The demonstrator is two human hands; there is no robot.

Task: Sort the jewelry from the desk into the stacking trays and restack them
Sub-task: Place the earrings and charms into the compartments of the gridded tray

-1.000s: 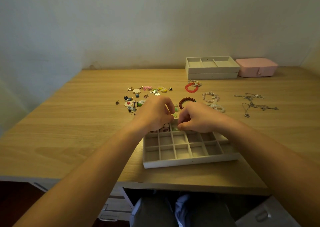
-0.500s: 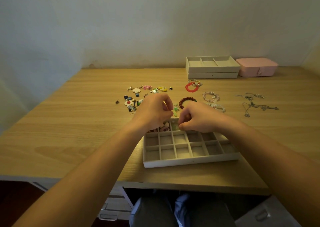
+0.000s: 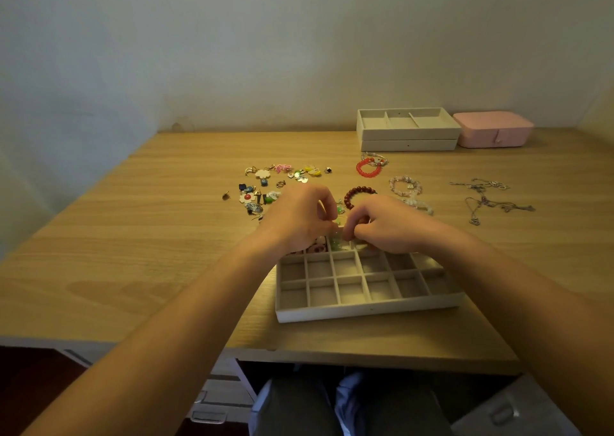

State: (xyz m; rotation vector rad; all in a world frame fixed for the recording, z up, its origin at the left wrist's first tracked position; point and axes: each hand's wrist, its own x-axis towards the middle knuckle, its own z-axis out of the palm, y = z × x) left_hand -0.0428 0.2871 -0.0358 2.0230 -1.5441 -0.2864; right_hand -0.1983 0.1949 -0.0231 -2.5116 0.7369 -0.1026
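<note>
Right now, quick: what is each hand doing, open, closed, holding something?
Left hand: fingers curled, pinching a small piece, too small to identify.
Right hand: fingers curled, pinching the same small piece.

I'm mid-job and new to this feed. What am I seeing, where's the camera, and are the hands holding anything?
No machine: one camera on a person's head looks down at their bare arms. The left hand and right hand meet, fingers curled, over the far row of a white gridded tray on the wooden desk; what they pinch, if anything, is hidden. Beyond lie small colourful charms, a dark red bead bracelet, a bright red bead bracelet, silver chains, two stacked white trays and a pink box.
</note>
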